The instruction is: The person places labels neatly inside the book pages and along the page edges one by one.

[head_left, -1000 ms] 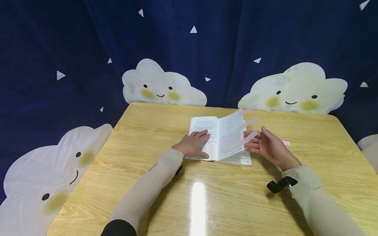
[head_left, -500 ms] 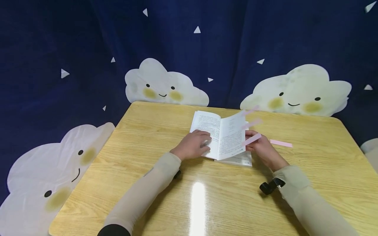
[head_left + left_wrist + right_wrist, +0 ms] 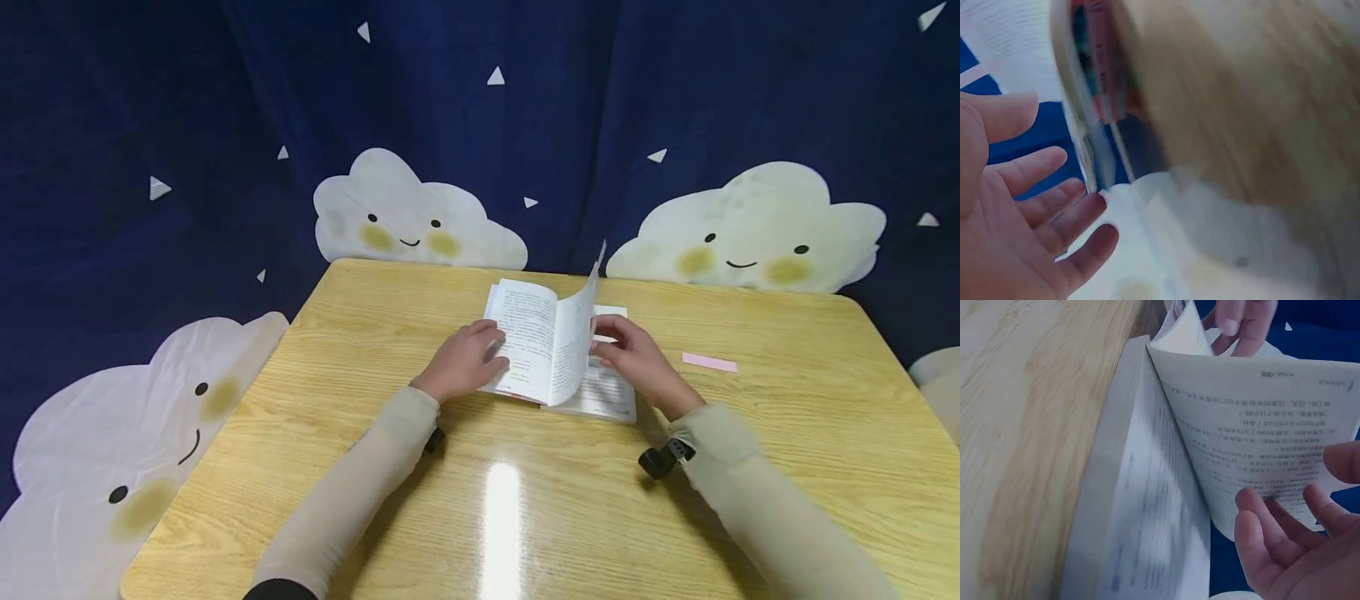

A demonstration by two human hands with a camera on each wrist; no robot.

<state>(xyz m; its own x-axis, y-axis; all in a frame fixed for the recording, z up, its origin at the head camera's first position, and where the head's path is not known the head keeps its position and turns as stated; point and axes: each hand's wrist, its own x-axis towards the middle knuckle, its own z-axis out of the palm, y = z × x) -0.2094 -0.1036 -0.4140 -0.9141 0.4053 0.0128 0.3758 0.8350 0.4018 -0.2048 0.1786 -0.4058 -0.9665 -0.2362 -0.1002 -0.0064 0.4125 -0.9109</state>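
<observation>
Book [image 3: 529,333] lies open on tabletop [image 3: 795,392], one page [image 3: 572,346] raised. Left hand [image 3: 461,363] at book's left edge, fingers spread; right hand [image 3: 639,360] at the raised page's right side, fingers apart, loosely bent.

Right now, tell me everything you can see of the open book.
The book rests open on the wooden table. Its white, paper-like pages carry dark print, too small to read from the head view. A page stands raised and curved above the right half. The blurred cover shows pinkish red with lettering. The left hand is at the left edge; the right hand touches the raised page.
</observation>
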